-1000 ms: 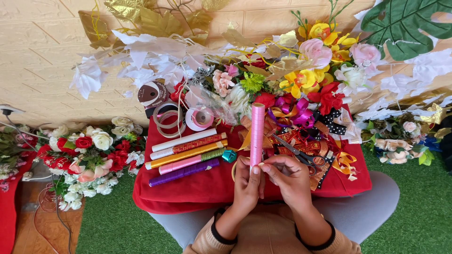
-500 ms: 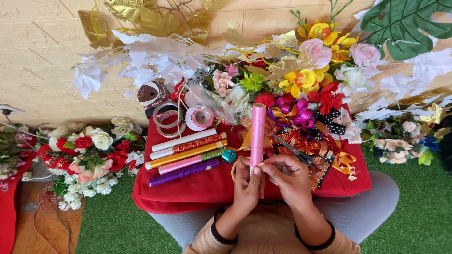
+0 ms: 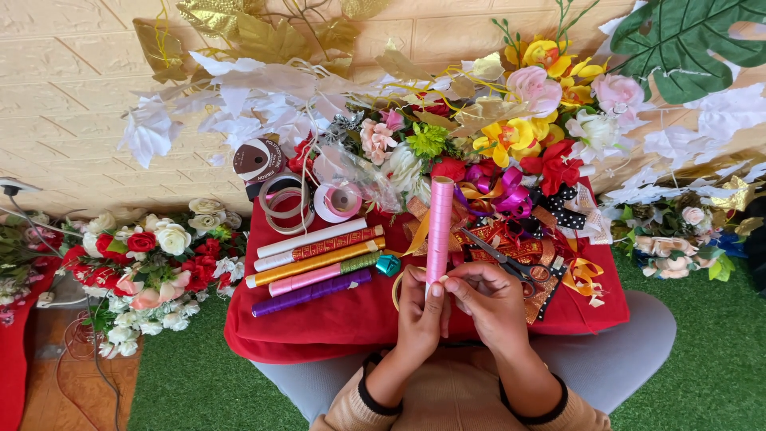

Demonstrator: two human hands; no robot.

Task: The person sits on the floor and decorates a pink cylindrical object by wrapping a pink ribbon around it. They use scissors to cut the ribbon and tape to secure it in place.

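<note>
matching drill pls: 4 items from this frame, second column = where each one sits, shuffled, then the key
Things:
1. pink ribbon roll
2. scissors
3. purple roll
4. brown tape spool

Places:
A. lowest of the rolls lying side by side on the red cloth
B. upright, held at its lower end by both hands
C. at the cloth's far left corner, near the wall
D. lying on the ribbons just right of the upright roll

Pairs: 1-B, 2-D, 3-A, 4-C
</note>
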